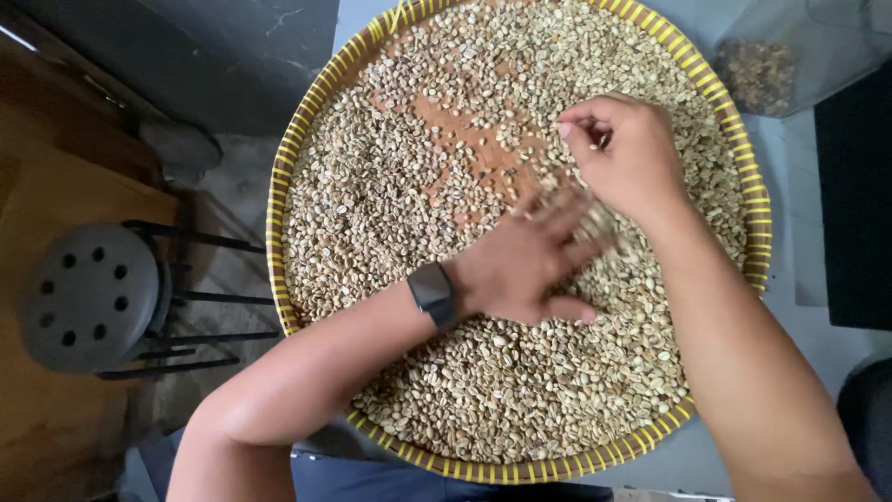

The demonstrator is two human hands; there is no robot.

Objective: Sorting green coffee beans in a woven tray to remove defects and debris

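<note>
A big round woven tray with a yellow rim (pixel 288 163) holds a thick layer of pale green unroasted coffee beans (pixel 502 381). A bare brown patch of the tray's bottom shows near the middle (pixel 437 116). My left hand (pixel 530 265), with a dark watch on its wrist, lies flat on the beans with its fingers spread and blurred. My right hand (pixel 627 153) hovers just above the beans, fingertips pinched together; whether a bean is between them I cannot tell.
A grey round stool with holes in its seat (pixel 88 297) stands left of the tray on black metal legs. A clear plastic bag with darker beans (pixel 762 70) lies at the top right. A dark object (pixel 855 204) lines the right edge.
</note>
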